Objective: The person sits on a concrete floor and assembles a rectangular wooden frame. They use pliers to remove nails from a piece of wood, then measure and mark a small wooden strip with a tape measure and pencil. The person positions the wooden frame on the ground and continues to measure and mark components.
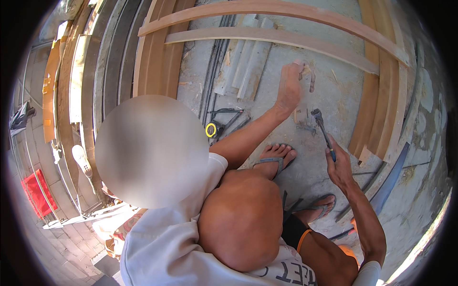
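My right hand [339, 168] grips the blue handle of a hammer [323, 129], whose dark head hangs just above the concrete floor [329, 90]. My left hand [291, 86] reaches further out and rests on the floor, its fingers closed on a small wood piece [306, 70]. A little wooden block [296, 115] and wood chips lie on the floor between the hammer head and my left wrist. I am squatting, with my sandalled feet [275, 159] just behind the hammer.
Long curved wooden strips [267, 37] arch across the floor ahead, and more [377, 109] are stacked at the right. A yellow and black tape measure [211, 129] lies beside thin metal rods [212, 81]. Flat boards [245, 64] lie ahead; a red cloth [36, 193] is far left.
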Available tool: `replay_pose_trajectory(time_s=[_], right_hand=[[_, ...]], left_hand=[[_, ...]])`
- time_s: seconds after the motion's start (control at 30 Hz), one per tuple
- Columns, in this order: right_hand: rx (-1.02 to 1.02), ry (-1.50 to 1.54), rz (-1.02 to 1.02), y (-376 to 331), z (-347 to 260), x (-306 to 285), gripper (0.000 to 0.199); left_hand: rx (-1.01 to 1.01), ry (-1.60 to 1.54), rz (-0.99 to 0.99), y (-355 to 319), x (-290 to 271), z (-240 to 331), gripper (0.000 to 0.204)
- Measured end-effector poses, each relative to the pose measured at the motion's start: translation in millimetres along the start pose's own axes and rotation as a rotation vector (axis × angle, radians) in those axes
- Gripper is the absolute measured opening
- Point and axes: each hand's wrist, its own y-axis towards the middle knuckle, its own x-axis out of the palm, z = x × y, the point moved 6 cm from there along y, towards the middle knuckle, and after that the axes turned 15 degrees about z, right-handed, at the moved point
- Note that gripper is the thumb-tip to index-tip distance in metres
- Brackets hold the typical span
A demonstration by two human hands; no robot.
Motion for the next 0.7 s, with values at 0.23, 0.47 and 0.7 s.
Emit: replay_pose_trajectory(time_s=[0.23,0.47,0.7], right_hand=[[0.291,-0.568,-0.397,-31,21,-14,0.062],[0.299,-0.626,-0.411,-46,29,-6,0.065],[0.838,0.119,-0.667,-26,27,29,0.06]], left_hand=[[-0.257,-0.224,0.007,9,-22,51,0.057],[-0.284,-0.227,-0.043,0,-4,54,0.056],[-0.299,-0.242,0.016,5,-13,49,0.055]])
